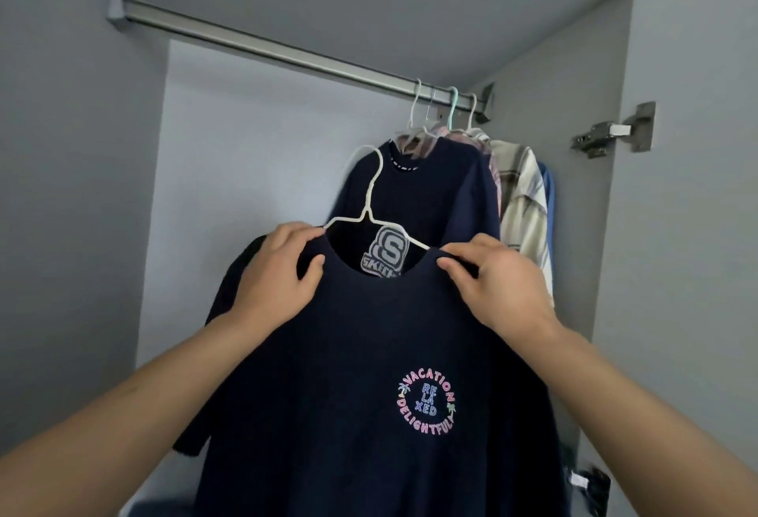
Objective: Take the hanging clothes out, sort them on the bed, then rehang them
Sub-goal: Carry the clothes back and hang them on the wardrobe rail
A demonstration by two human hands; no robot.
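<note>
A navy T-shirt [369,352] with a round "Vacation Relaxed Delightful" print hangs on a white hanger [371,192] that is off the rail, below it. My left hand [275,274] grips the shirt's left shoulder at the collar. My right hand [496,282] pinches the right side of the collar. Behind it, a second navy T-shirt [443,196] with a grey logo hangs from the metal rail [266,48]. Beside that hang a plaid shirt [521,204] and a blue garment [549,196], all bunched at the rail's right end.
Grey wardrobe walls close in on both sides, with a shelf above. A metal door hinge [611,133] sticks out on the right wall. The rail's left and middle stretch carries no hangers.
</note>
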